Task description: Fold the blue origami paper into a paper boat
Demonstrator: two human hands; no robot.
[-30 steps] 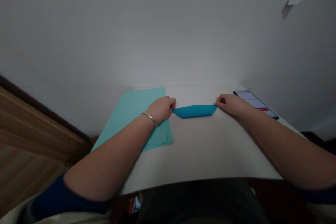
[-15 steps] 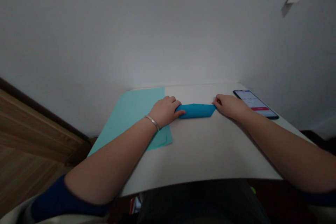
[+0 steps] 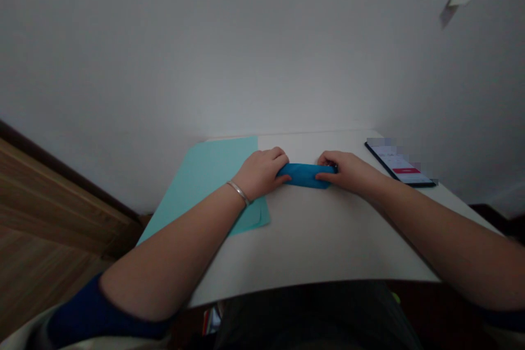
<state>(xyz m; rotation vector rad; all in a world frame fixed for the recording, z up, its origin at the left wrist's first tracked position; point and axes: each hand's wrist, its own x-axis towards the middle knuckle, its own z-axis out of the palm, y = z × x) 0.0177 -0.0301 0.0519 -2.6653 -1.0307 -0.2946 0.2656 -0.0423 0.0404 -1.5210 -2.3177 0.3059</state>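
A strip of folded blue paper (image 3: 304, 175) lies crosswise between my hands, over the white table. My left hand (image 3: 264, 171) grips its left end, thumb on the near side and fingers curled behind. At the other end my right hand (image 3: 343, 170) holds the paper between thumb and bent fingers, covering its right tip. Under my left hand and forearm is a light teal sheet (image 3: 205, 175), flat on the table.
A phone (image 3: 396, 161) with a lit screen lies at the table's right side. Behind the white table (image 3: 320, 246) rises a grey wall (image 3: 262, 54). Wooden panelling (image 3: 53, 229) stands at the left.
My right hand has shifted left from the pointed tip onto the blue paper, its thumb now over the near face. The paper's right end has tilted slightly. My left hand keeps its hold.
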